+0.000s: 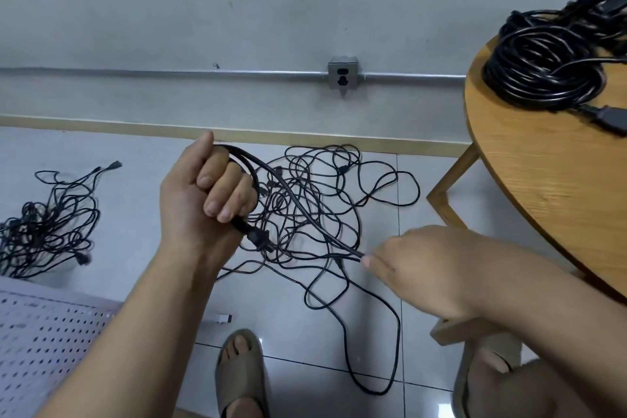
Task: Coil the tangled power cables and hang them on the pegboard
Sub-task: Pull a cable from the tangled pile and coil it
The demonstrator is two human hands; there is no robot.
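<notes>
Smooth black cable (305, 214) looped and gripped in curled left hand (203, 197); its straight run pinched by right hand (417, 265) above thin tangle (322, 200) on glossy floor tiles (135, 153).

Two bare forearms (135, 332) lead to a left hand (203, 200) and a right hand (417, 265) with short nails. Both feet wear taupe, open-toed slide sandals (239, 383).

Grey wall (169, 27), tiled floor (135, 159), round wooden table (543, 180) right
</notes>
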